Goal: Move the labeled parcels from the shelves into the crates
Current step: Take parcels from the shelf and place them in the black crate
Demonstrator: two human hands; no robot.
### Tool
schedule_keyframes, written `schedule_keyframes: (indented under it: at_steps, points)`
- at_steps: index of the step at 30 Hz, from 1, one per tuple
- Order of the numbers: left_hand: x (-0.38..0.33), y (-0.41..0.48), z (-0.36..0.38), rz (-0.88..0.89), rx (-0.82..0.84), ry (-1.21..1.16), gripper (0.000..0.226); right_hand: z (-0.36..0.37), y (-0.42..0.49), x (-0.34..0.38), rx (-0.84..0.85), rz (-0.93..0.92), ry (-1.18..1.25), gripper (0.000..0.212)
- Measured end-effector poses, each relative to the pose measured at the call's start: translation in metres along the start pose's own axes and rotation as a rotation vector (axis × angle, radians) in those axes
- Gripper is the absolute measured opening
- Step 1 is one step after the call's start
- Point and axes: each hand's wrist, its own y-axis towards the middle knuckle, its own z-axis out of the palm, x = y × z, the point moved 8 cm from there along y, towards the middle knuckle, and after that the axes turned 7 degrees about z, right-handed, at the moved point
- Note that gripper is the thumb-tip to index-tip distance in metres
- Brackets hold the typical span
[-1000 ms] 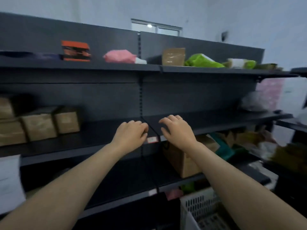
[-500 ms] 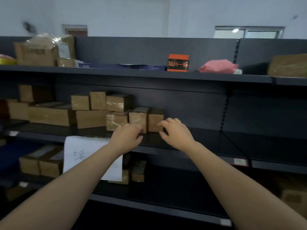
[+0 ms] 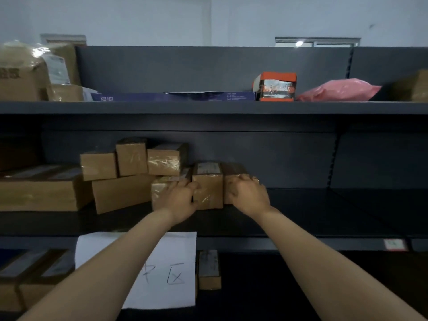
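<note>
Several small taped cardboard parcels stand in a row on the dark middle shelf point(image 3: 301, 216). My left hand point(image 3: 179, 200) lies over the left parcel point(image 3: 158, 189), fingers curled on its top edge. My right hand point(image 3: 246, 195) grips the right parcel point(image 3: 234, 171), which it mostly hides. Between my hands stands an upright parcel point(image 3: 208, 186) with a label on top. More parcels point(image 3: 132, 156) are stacked just to the left. No crate is in view.
The top shelf holds an orange box point(image 3: 275, 86), a pink bag point(image 3: 338, 90), a flat blue box point(image 3: 176, 96) and wrapped cartons point(image 3: 25, 72). A handwritten paper sign point(image 3: 171, 269) hangs from the shelf edge. Lower shelf parcels point(image 3: 208, 269) sit below.
The view has swung left along the shelving and closer in. Both hands have reached forward from the air onto the row of small parcels.
</note>
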Motion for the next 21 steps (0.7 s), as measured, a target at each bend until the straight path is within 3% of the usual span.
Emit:
schedule_keyframes:
  at_steps: [7, 12, 15, 19, 21]
  points:
    - [-0.005, 0.065, 0.029, 0.025, -0.053, 0.079, 0.058, 0.026, 0.065, -0.043, 0.003, 0.188, -0.016, 0.042]
    - [-0.009, 0.112, 0.038, 0.024, -0.116, 0.106, 0.046, 0.045, 0.122, -0.042, -0.015, 0.078, 0.086, 0.039]
    - [-0.003, 0.138, 0.048, -0.051, -0.109, 0.072, 0.042, 0.070, 0.147, -0.041, 0.128, 0.056, 0.110, 0.042]
    - [0.011, 0.155, 0.065, -0.198, -0.004, 0.004, 0.044, 0.076, 0.159, -0.072, 0.153, 0.211, 0.117, 0.073]
    - [0.009, 0.159, 0.069, -0.200, 0.053, 0.030, 0.047, 0.076, 0.163, -0.087, 0.261, 0.281, 0.179, 0.086]
